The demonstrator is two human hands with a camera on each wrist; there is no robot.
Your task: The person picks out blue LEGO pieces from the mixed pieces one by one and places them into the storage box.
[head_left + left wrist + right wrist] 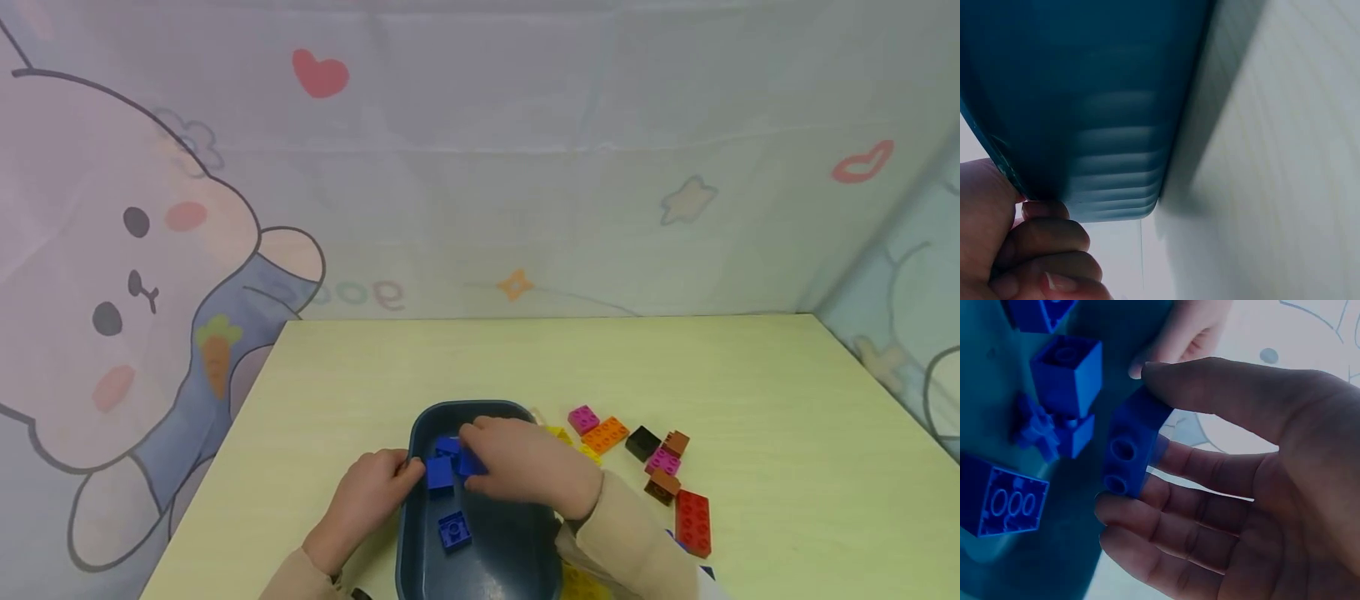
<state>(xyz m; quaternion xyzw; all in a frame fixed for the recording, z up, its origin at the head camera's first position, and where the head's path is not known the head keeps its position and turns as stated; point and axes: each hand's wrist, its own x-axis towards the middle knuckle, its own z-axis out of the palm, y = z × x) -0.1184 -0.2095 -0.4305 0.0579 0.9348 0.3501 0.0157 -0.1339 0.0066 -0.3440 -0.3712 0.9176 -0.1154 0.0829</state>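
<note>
A dark blue-green plastic tray [495, 542] lies on the table with several blue building bricks inside, among them one brick [454, 531] lying apart nearer the front. My left hand [371, 500] grips the tray's left rim, thumb over the edge; the left wrist view shows its fingers [1054, 237] curled against the outside. Over the tray's far part, my right hand [532, 467] pinches a blue brick [1132, 440] with a slanted side between thumb and fingers. Beside it in the right wrist view are a tall blue brick [1069, 372] and a blue brick with its hollow underside showing [1007, 497].
Loose bricks lie right of the tray: pink [582, 419], orange [605, 434], black [642, 443], brown [663, 485] and red [693, 523]. Yellow bricks [581, 583] sit close by the tray, partly under the right arm. A printed cloth [525, 167] hangs behind the table.
</note>
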